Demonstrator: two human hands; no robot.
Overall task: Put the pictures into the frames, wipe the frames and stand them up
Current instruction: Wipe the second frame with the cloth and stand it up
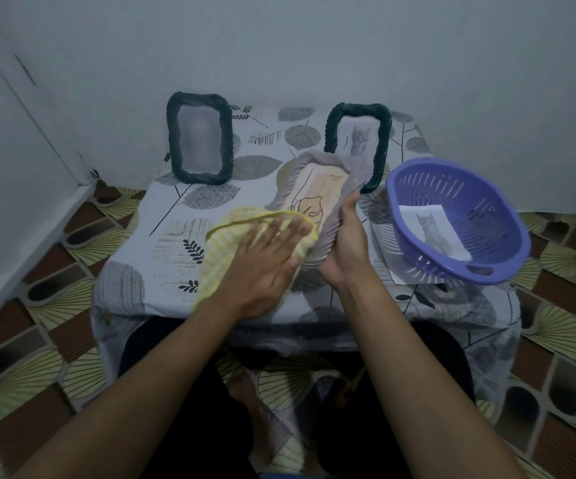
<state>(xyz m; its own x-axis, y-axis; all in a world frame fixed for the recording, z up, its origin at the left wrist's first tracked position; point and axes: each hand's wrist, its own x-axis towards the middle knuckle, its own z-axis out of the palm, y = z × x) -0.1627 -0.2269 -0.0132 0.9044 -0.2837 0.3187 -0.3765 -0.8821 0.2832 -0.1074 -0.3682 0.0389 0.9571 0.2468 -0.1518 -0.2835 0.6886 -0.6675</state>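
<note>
L hand (262,252) flat, pressing yellow cloth (222,243) on grey frame (321,188); R hand (345,243) grips frame edge.

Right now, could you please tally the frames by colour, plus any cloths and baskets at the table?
Dark frames: 2
Grey frame: 1
Yellow cloth: 1
Purple basket: 1
Total: 5

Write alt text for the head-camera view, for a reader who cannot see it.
A person's left hand presses a yellow cloth against a grey frame gripped by the right hand, above a cloth-covered table. Behind, a left dark frame and a right dark frame stand upright; a purple basket at right holds a cat picture.
</note>
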